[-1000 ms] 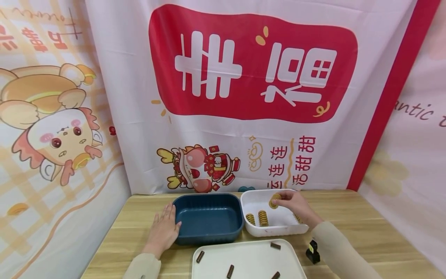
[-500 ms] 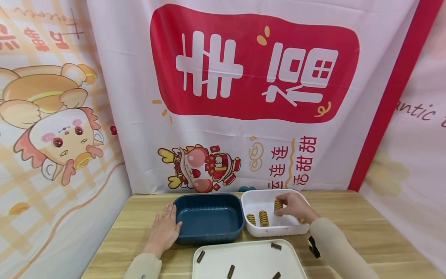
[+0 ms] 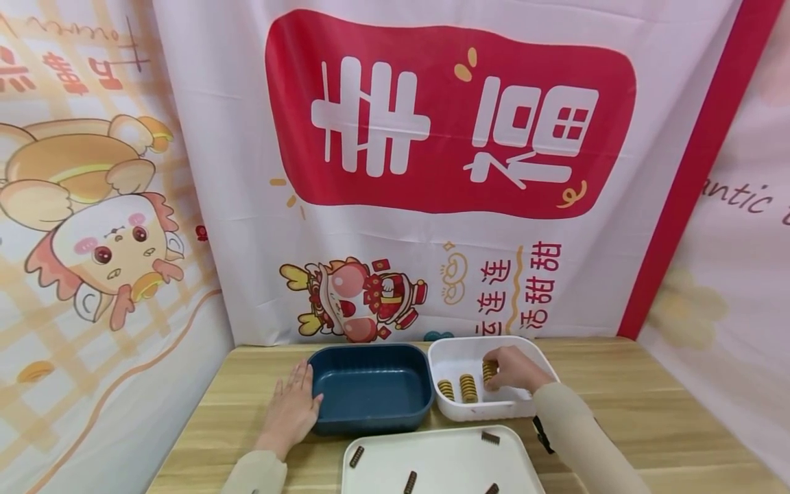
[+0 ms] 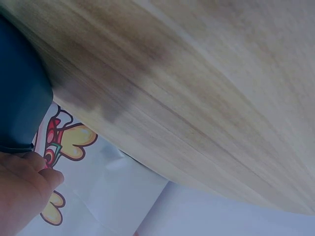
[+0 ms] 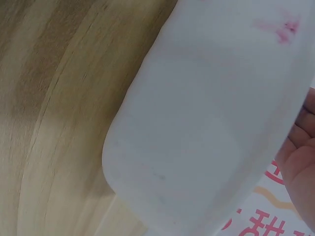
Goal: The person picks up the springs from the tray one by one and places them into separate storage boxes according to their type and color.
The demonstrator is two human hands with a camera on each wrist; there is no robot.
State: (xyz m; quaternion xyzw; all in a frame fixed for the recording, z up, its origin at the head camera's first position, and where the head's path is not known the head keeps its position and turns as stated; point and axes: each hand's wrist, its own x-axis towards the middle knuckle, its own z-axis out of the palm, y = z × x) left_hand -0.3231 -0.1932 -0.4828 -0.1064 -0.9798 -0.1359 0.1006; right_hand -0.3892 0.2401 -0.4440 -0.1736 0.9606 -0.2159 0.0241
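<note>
In the head view my right hand (image 3: 517, 370) reaches into a white tub (image 3: 487, 412) and pinches a yellow coil spring (image 3: 489, 371) between thumb and fingers, upright inside the tub. Two more yellow springs stand to its left, one in the middle (image 3: 468, 388) and one by the wall (image 3: 446, 390). My left hand (image 3: 291, 405) rests with straight fingers against the left wall of a dark blue tub (image 3: 370, 424). From the left wrist, that hand (image 4: 24, 189) shows at the blue tub's rim. The right wrist view has the right hand (image 5: 300, 157) behind the white wall, its grip hidden.
In front of the tubs lies an off-white tray (image 3: 444, 456) with several small dark brown springs, one (image 3: 490, 438) near its back edge. The wooden table (image 3: 654, 412) ends at a printed cloth (image 3: 395, 288). A black object (image 3: 543, 436) is partly behind the right sleeve.
My right hand has turned the yellow spring from tilted to upright and lowered it in the white tub, beside the other two. The left hand has stayed at the blue tub.
</note>
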